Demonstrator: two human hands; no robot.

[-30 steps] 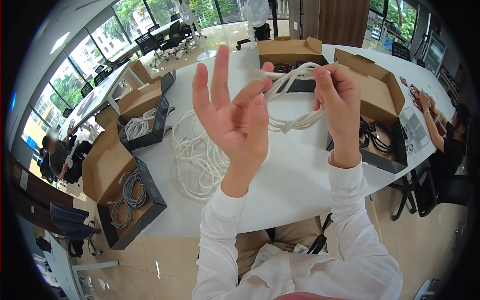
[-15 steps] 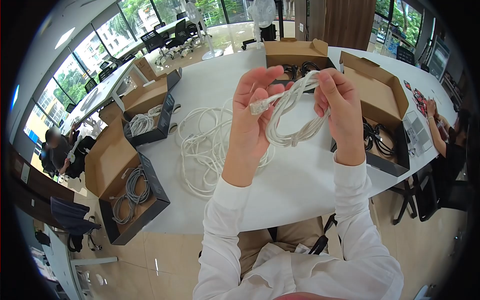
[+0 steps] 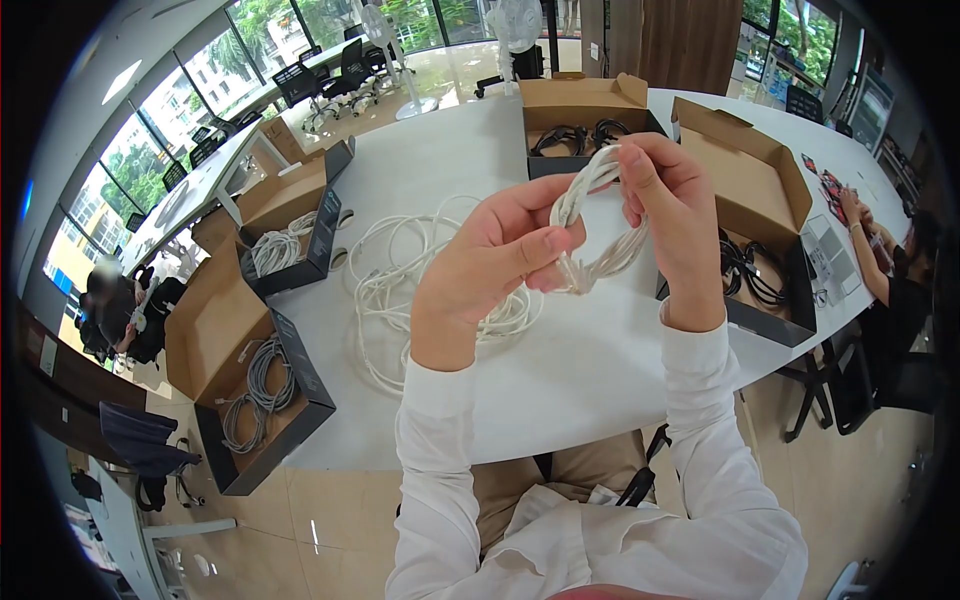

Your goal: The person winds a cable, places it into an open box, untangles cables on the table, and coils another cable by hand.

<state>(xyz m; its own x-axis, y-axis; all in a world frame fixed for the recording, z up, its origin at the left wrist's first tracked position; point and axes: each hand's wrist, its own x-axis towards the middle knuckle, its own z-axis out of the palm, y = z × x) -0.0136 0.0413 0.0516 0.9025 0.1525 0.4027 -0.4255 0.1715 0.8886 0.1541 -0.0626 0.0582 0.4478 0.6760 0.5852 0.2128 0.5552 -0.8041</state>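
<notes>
A coiled white network cable (image 3: 612, 262) is held up over the white table (image 3: 590, 390) between both hands. My left hand (image 3: 505, 240) grips the left side of the loop, thumb pressed over the strands. On the upper right of the same coil, my right hand (image 3: 668, 190) has its thumb and fingers closed. The cable's plug does not show; fingers may hide it. Behind my left wrist lies a loose, tangled heap of white cable (image 3: 385, 270) on the tabletop.
Open boxes hold grey cables (image 3: 262, 390) at the left, white cables (image 3: 280, 248) behind them, and black cables at the back (image 3: 575, 138) and right (image 3: 745, 270). A person (image 3: 885, 260) sits at the table's right end; another person (image 3: 120, 310) sits at far left.
My left hand has gone from open, spread fingers beside the plug to gripping the coil's left side. The plug has dropped out of sight. My right hand keeps its hold.
</notes>
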